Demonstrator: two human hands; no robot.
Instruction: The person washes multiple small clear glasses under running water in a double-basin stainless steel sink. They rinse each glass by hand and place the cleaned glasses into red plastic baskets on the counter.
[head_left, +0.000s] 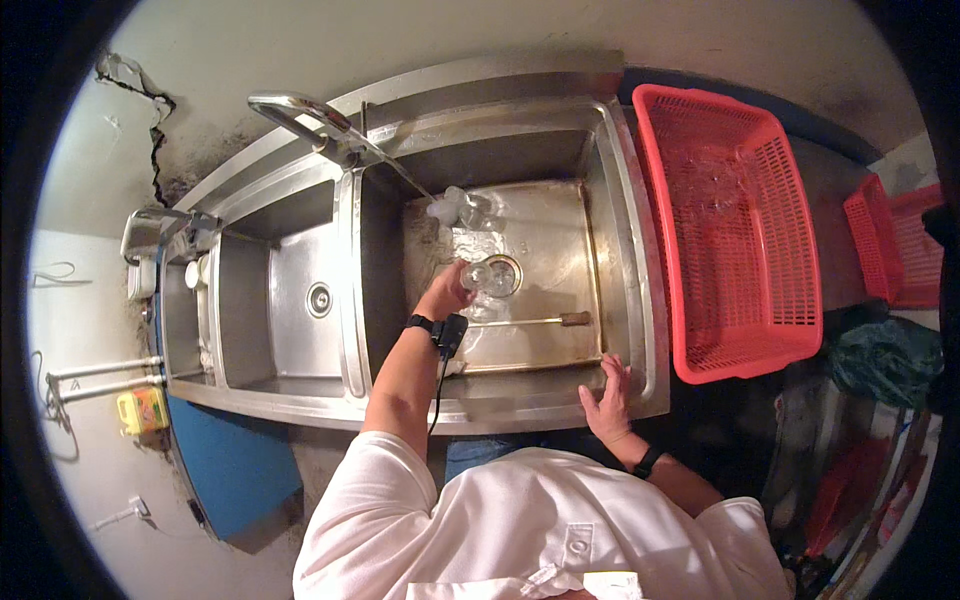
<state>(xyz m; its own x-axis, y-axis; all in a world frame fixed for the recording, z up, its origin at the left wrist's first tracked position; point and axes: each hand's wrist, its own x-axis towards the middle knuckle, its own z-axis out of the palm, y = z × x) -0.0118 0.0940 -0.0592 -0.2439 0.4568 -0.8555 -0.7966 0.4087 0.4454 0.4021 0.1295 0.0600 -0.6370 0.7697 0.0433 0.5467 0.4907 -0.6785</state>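
My left hand (447, 289) holds a clear drinking glass (474, 277) low over the drain (513, 279) of the large stainless steel sink basin (551, 225). Several clear glasses (471, 213) lie together toward the basin's back left. A thin stream of water (401, 171) from the faucet (300, 120) falls on them. My right hand (609, 396) holds nothing, its fingers spread at the basin's front right rim. Between my hands, a long thin rod with a brown end (576, 319) lies on the basin floor; its near end is hidden behind my left wrist.
A red perforated plastic basket (731, 285) stands right of the sink, with clear glassware (720, 184) toward its back. Smaller red baskets (874, 236) sit farther right. Left are a smaller basin (307, 255) and a second faucet (150, 232). A yellow jug (142, 411) is at far left.
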